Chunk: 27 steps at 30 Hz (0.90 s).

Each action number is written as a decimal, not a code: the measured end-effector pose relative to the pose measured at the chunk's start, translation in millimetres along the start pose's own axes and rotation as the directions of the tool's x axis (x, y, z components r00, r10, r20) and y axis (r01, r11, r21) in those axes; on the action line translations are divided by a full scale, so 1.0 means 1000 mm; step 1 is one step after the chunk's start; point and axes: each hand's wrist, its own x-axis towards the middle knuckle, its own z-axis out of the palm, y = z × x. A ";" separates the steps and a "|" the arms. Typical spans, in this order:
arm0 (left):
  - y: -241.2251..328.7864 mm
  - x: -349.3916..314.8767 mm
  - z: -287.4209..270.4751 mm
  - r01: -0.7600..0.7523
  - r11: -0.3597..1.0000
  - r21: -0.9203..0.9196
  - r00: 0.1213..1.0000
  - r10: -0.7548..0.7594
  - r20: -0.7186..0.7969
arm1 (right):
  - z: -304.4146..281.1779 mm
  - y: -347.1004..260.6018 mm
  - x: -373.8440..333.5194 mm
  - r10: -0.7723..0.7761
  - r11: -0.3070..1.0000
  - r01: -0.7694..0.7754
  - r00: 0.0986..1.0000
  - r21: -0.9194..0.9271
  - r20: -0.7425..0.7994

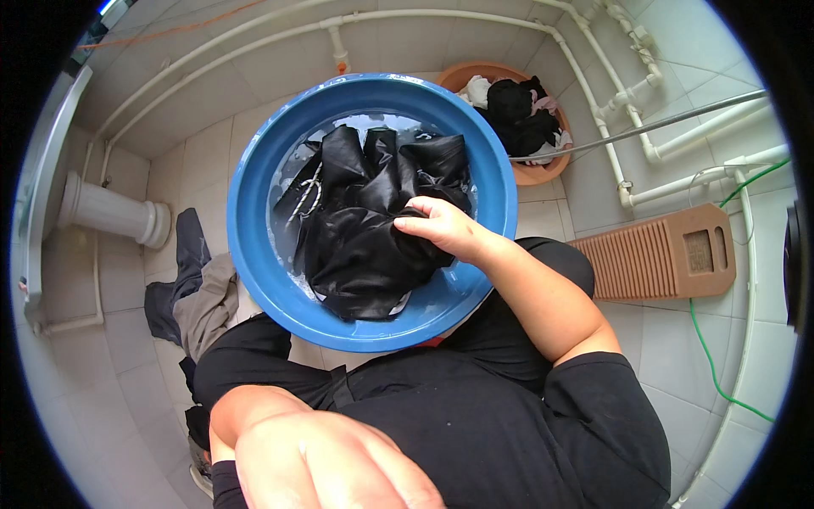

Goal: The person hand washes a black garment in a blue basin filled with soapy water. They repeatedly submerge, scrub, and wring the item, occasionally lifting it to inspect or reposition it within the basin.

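Right hand on the black garment, left hand lost at the bottom edge!

And here's the garment (365, 254), bunched in the water of the blue tub (373, 341), right in front of you! What kind of garment? Hard to say: it's crumpled, its underside is out of sight, and your right hand (445, 229) covers part of its right side. No clear long axis either, so bunched is it, but the folds at the far end fan away from you, while the near end makes a rounded bulge toward your lap. A pale cord (307, 193) slants along its left side, its ends hard to trace.

Your right hand has the cloth gripped, thumb on top, the other fingers mostly hidden. Your left hand (335, 467) looms huge and blurred below, well apart from the tub, fingertips cut off; whether it's open or closed, you can't tell from here!

Outward we go: beyond the tub's far right rim sits the basin (555, 174), partly hidden, heaped with clothes (517, 114). Off to the right, the washboard (666, 254) lies lengthwise left to right, its left end behind your knee. Over on the left, grey and dark laundry (206, 297) spreads across the floor, its near end tucked behind your leg.
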 end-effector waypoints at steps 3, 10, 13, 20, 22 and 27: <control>0.004 0.000 0.001 0.022 1.000 0.002 0.999 -0.022 0.034 | 0.001 0.001 0.000 0.004 1.000 -0.004 1.000 -0.009 0.000; 0.013 0.002 0.005 0.062 0.998 0.008 0.995 -0.063 0.080 | 0.001 0.004 0.000 0.001 1.000 -0.001 1.000 0.009 0.009; -0.015 0.002 -0.003 -0.221 0.974 0.057 0.958 0.205 0.201 | 0.003 0.006 0.002 -0.014 1.000 0.014 1.000 -0.009 0.014; 0.000 -0.060 -0.071 0.185 0.535 0.824 0.972 0.026 -0.235 | 0.012 -0.011 -0.019 -0.258 0.860 0.334 0.937 -0.387 0.236; -0.009 -0.089 -0.092 0.603 0.035 0.797 0.798 -0.001 -0.603 | 0.021 -0.016 -0.032 -0.411 0.835 0.477 0.872 -0.276 0.266; -0.011 -0.132 -0.101 0.658 -0.268 0.704 0.711 -0.087 -0.698 | 0.031 -0.046 -0.065 -0.183 0.983 0.182 0.948 0.028 0.261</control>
